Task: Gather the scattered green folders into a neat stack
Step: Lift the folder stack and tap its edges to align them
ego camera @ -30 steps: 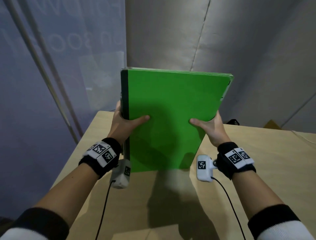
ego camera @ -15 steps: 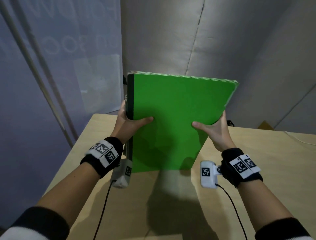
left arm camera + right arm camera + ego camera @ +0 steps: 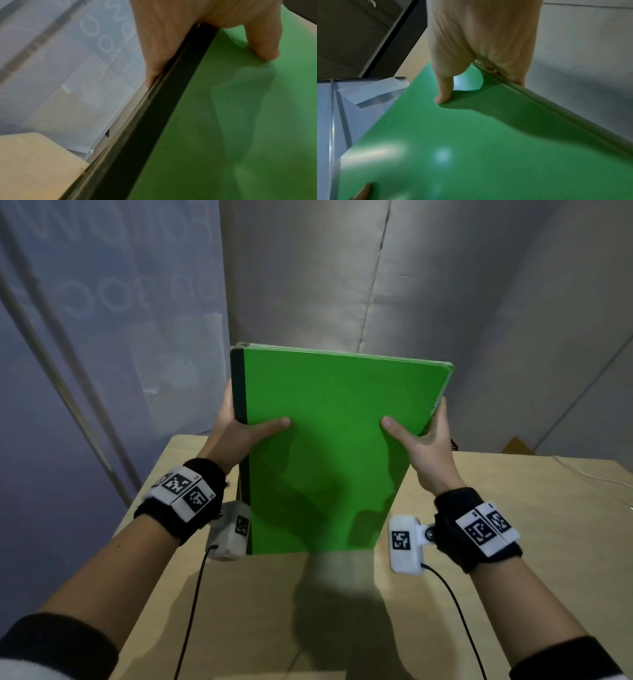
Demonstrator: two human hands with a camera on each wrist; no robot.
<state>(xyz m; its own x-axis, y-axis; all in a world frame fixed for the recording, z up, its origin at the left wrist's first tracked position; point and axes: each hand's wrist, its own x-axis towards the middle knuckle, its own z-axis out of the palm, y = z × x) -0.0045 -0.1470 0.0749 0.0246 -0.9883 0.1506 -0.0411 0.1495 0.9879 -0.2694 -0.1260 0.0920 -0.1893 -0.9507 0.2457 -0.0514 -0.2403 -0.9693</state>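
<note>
A light wooden bench (image 3: pixel 513 508) fills the lower part of the head view, and a dark shadow lies on its middle. Behind it stands a grey padded wall (image 3: pixel 342 285) with a vertical seam. On the left is a bluish translucent panel (image 3: pixel 102 320) with faint mirrored letters and two slanted poles (image 3: pixel 61 364). A thin white cable (image 3: pixel 589 474) lies at the right edge of the bench.

Left hand (image 3: pixel 236 429): raised ahead of the body, thumb laid forward, fingers wrapped behind. Right hand (image 3: pixel 423 440): level with it, thumb forward likewise, fingers behind. Both forearms extended, wrists in black bands.
</note>
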